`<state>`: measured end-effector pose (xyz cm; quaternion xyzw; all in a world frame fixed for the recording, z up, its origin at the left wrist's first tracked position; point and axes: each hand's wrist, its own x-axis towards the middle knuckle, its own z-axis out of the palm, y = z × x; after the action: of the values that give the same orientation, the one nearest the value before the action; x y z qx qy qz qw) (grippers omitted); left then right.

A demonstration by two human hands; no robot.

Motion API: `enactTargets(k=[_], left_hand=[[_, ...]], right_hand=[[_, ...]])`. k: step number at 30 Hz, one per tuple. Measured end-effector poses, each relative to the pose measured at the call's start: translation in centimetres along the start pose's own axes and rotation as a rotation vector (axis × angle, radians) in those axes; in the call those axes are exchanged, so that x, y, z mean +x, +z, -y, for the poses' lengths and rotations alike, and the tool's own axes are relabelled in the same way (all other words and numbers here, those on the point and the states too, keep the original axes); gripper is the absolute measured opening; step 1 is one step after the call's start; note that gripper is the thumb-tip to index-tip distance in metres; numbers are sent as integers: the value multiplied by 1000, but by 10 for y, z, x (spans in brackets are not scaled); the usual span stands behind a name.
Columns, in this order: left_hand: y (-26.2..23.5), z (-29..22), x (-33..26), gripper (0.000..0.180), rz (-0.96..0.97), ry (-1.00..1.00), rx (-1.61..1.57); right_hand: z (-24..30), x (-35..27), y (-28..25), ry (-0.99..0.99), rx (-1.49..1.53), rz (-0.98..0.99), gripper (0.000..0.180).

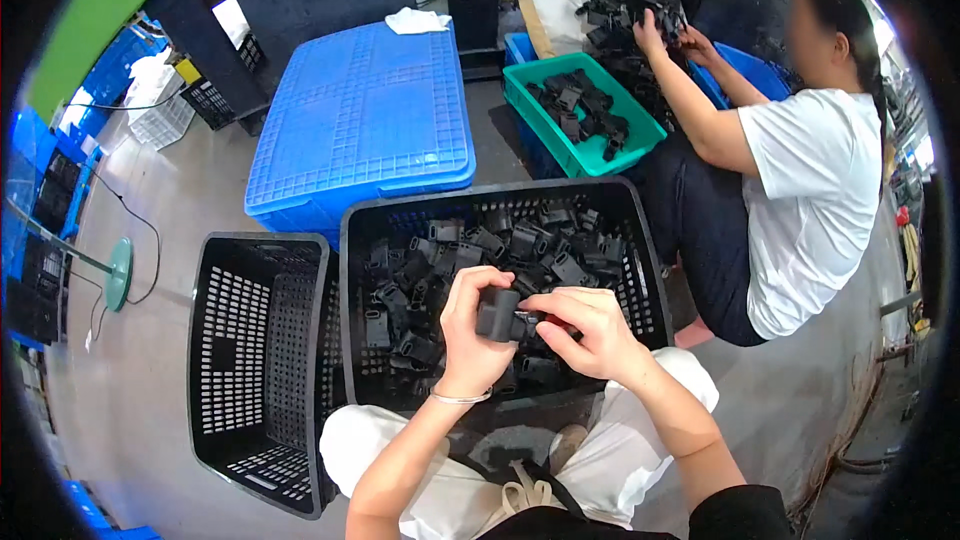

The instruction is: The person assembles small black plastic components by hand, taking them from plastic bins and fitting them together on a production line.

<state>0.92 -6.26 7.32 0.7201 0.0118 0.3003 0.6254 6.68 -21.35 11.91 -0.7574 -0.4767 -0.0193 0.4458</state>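
My left hand (472,340) is closed around a black plastic part (496,316), blocky in shape, above the large black crate (655,285). From the right, my right hand (588,332) meets the same part, its thumb and fingers pinched at the part's right side. Whatever small piece sits between those fingertips is too hidden to name. Many similar black plastic parts (540,245) lie heaped in the crate below both hands.
An upright black basket (325,360) stands left of the crate. Behind it is a blue lidded bin (370,110) with a white cloth (418,21) on top. At right, a seated person (810,190) handles black parts beside a green tray (600,168).
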Motion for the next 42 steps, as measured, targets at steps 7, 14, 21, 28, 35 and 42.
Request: enactTargets(k=[7, 14, 21, 28, 35, 42], left_hand=[[-1, -1, -1, 40, 69, 45, 222], [1, -4, -2, 34, 107, 81, 206], [2, 0, -3, 34, 107, 49, 195], [3, -2, -4, 34, 99, 56, 212], [2, -2, -4, 32, 89, 62, 259], [-1, -1, -10, 38, 299, 364, 448]], right_hand=[[1, -5, -4, 7, -162, -14, 22], [-2, -6, -4, -25, -200, -25, 18], [-3, -6, -5, -16, -225, -4, 18], [-1, -4, -5, -14, -150, -16, 19], [1, -6, -3, 10, -163, -26, 20], [-17, -9, 2, 72, -253, -230, 16]])
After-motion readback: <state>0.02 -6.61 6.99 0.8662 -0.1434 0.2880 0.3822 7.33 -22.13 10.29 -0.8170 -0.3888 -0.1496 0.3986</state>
